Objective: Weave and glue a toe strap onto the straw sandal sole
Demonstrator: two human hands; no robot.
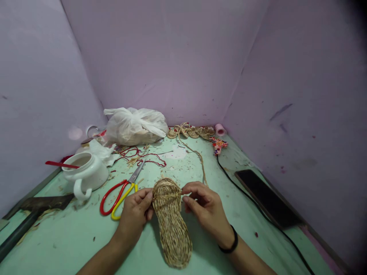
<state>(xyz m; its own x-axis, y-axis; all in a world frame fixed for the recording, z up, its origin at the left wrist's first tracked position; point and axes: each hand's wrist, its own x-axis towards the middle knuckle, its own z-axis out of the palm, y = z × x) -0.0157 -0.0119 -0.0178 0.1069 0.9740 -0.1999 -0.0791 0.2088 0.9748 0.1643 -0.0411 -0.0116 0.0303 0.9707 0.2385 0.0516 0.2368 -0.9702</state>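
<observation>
The left hand (134,214) pinches the sole (175,236); the right hand (207,208) has fingers narrow, grip unclear. Positioning the band (168,196) seems underway, calling for steadiness.

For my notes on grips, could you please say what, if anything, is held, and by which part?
The left hand holds the woven sole by its left edge, near the far end; the right hand is at the opposite edge, its hold unclear.

To your left you have a pot (96,175) holding a red stick (56,164), a dark tool (47,202) and, farther back, a tied bag (134,128); to your right, a phone (266,196) beside a cable (238,187), with a pink spool (220,130) behind.
</observation>
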